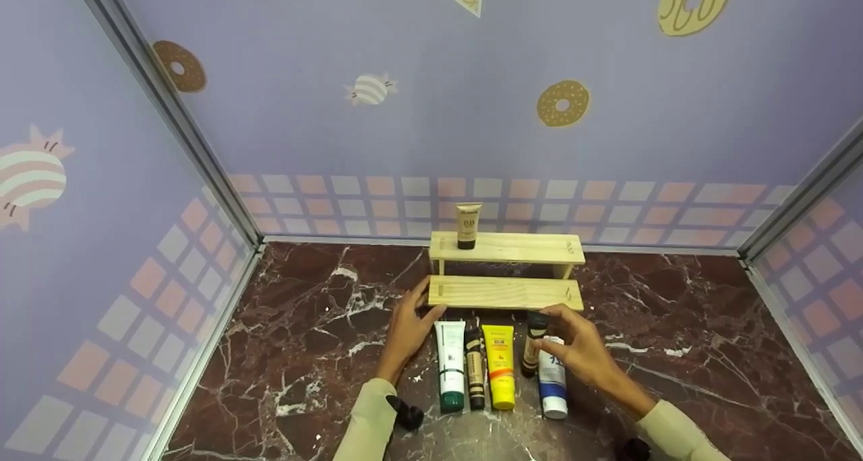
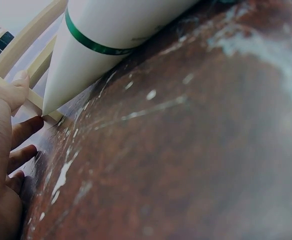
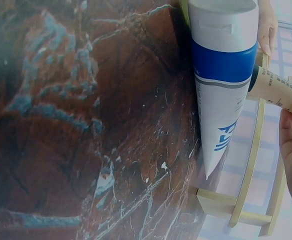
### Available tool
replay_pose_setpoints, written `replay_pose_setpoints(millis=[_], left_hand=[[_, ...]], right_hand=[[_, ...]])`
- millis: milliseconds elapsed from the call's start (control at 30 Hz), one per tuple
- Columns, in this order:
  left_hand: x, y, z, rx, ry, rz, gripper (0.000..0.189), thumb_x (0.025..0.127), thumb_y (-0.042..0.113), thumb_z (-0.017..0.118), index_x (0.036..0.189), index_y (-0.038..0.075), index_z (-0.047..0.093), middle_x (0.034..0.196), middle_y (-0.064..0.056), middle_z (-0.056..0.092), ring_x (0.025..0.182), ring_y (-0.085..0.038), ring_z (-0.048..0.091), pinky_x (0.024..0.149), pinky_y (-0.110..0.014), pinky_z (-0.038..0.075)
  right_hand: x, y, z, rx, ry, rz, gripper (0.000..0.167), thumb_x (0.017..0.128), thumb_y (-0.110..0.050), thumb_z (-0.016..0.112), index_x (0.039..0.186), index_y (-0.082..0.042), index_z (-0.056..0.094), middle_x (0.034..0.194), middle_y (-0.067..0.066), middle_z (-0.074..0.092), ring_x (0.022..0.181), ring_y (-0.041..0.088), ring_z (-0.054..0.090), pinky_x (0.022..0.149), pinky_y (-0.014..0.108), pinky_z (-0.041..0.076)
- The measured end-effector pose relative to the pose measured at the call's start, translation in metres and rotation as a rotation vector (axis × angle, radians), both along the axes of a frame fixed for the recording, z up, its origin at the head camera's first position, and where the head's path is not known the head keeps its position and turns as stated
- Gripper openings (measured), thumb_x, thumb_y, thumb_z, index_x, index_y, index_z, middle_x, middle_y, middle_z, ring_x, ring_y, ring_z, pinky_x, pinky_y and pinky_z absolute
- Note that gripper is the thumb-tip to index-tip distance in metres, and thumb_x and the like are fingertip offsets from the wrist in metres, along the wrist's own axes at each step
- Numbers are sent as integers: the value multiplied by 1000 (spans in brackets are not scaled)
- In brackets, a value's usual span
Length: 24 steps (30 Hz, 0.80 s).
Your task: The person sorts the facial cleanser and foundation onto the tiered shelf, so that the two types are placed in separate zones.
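Observation:
My right hand [image 1: 583, 350] grips a slim tube with a beige label and dark ends [image 3: 275, 90], raised above the counter. Just under that hand lies a white tube with a blue band [image 1: 553, 388]. With fingers extended, my left hand [image 1: 406, 327] rests at the left end of the lower step of a two-step wooden rack [image 1: 506, 291]; its thumb touches the front corner. Beside this hand lies a white tube with a green cap [image 1: 451, 361]. A black-and-beige tube [image 1: 475, 373] and a yellow tube [image 1: 499, 366] lie to its right.
A small beige BB tube [image 1: 468, 226] stands upright on the rack's upper step, left of centre. Dark red marbled counter [image 1: 303, 353] spreads around everything. Patterned purple panels [image 1: 458, 110] wall it in at the back and both sides.

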<state>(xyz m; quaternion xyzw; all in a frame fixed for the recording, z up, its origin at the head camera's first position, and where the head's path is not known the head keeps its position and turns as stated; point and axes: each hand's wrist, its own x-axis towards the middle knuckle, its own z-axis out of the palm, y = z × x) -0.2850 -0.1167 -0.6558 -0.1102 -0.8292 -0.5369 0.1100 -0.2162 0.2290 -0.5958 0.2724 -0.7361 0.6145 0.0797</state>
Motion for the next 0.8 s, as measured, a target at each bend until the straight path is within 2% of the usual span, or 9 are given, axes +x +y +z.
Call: replay_pose_setpoints(millis=[167, 333, 533, 667, 800], left_hand=[[0, 1, 1, 11, 8, -7, 75, 102, 33, 82, 163, 3, 51, 158, -29, 55, 132, -39, 69, 130, -64, 32], [-1, 0, -1, 14, 43, -25, 74, 103, 30, 82, 162, -2, 51, 156, -27, 58, 131, -38, 70, 133, -63, 25], [1, -2, 0, -5, 23, -27, 77, 103, 35, 80, 165, 2, 49, 146, -24, 66, 134, -35, 69, 135, -59, 22], [2, -2, 1, 0, -4, -17, 77, 103, 37, 80, 166, 5, 49, 150, -26, 64, 136, -36, 67, 133, -62, 26], [1, -1, 1, 0, 0, -10, 75, 103, 36, 81, 165, 5, 51, 151, -27, 62, 136, -38, 67, 131, -65, 28]], right_hand=[[1, -1, -2, -19, 47, 29, 47, 83, 23, 81, 125, 16, 62, 115, 35, 68, 108, 10, 75, 96, 26, 64], [1, -2, -2, -31, 70, 54, 41, 84, 22, 80, 121, 15, 63, 112, 34, 67, 109, 11, 74, 99, 28, 63], [5, -2, -4, 17, 26, 19, 41, 86, 18, 81, 123, 10, 66, 113, 26, 71, 108, 12, 75, 94, 28, 65], [6, -4, -7, 44, -25, 18, 37, 89, 13, 83, 122, 7, 68, 114, 23, 74, 108, 14, 75, 97, 29, 64], [6, -6, -11, 61, -71, 18, 38, 89, 12, 84, 123, 6, 68, 116, 27, 73, 110, 15, 75, 99, 30, 64]])
